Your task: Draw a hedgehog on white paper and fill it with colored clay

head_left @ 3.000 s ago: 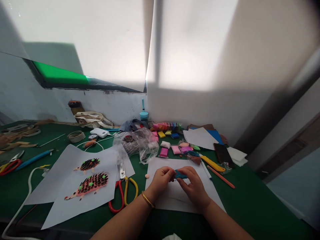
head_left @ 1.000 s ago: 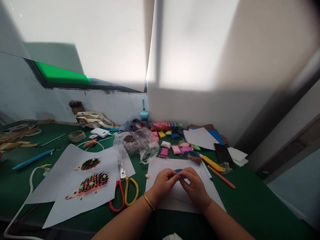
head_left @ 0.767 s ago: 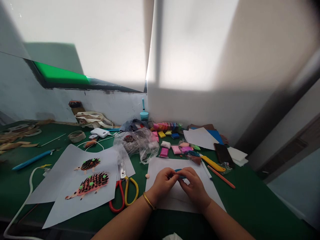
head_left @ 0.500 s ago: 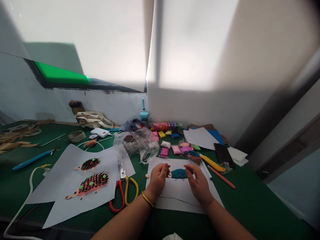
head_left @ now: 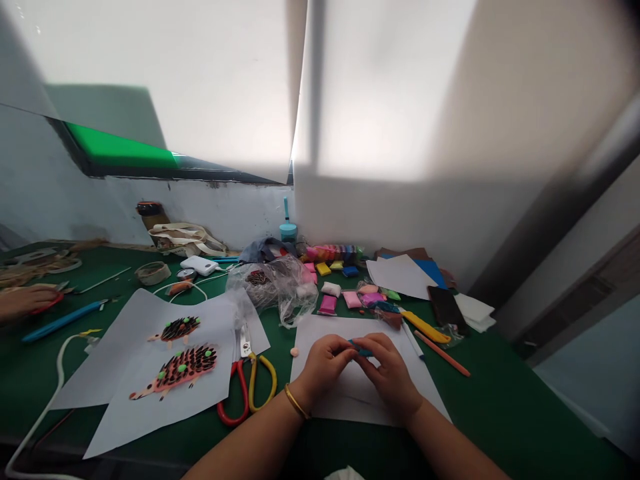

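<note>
My left hand [head_left: 327,363], with a gold bangle at the wrist, and my right hand [head_left: 390,370] meet above a white sheet of paper [head_left: 340,400]. The fingers of both are closed, their tips together. Between and behind them shows part of a blue clay shape [head_left: 361,347], which lay on the paper as an animal body with a peach-coloured face. Its face and most of its body are hidden now. Whether a small bit sits in my fingertips, I cannot make out. A small peach clay piece [head_left: 295,352] lies left of my left hand.
Scissors [head_left: 245,390] with one red and one yellow handle lie at left, beside paper [head_left: 125,423] bearing two clay hedgehogs. Clay packets [head_left: 328,305], a yellow cutter [head_left: 426,327] and a phone [head_left: 447,309] lie beyond. Another person's hand [head_left: 30,300] holds something red at far left.
My hands have come together from either side of the blue clay shape and now cover most of it. Another person's hand has entered at far left.
</note>
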Tool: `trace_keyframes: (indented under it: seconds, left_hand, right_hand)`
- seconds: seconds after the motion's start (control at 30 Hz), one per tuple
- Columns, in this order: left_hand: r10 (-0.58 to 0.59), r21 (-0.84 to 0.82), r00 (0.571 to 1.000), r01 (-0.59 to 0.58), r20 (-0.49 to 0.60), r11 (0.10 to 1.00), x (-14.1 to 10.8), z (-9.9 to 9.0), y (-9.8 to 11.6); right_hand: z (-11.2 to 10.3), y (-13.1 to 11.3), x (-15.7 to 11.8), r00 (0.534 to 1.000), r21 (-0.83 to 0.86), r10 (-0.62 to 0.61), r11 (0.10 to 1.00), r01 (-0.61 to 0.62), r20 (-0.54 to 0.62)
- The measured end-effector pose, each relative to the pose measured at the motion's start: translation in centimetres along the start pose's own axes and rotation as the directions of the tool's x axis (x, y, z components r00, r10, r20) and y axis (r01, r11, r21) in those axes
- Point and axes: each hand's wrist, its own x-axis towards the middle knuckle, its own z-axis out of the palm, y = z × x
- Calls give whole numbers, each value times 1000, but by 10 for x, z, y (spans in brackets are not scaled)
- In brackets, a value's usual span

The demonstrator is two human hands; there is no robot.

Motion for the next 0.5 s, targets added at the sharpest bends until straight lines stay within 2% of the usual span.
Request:
trace_keyframes:
  seconds: [0.1,0.2,0.3,0.5]
  left_hand:
    - [-1,49,997,-3,81,999,0,-1,0]
    - [19,17,992,-22,122,1000,0,-2,-2]
    - [36,-36,994,-33,104,999,0,-3,-2]
    - [-25,-29,999,26,40,999,1,-1,-2]
  right_hand:
    - [0,-1,0,1000,-3,-21,1000,21,3]
    - [-2,-3,1,1000,-3,-27,1000,27,-4]
    - [-3,-3,1,1000,-4,-20,1000,20,-22]
    - [-1,-2,2,999,-14,-5,1000,5,-47]
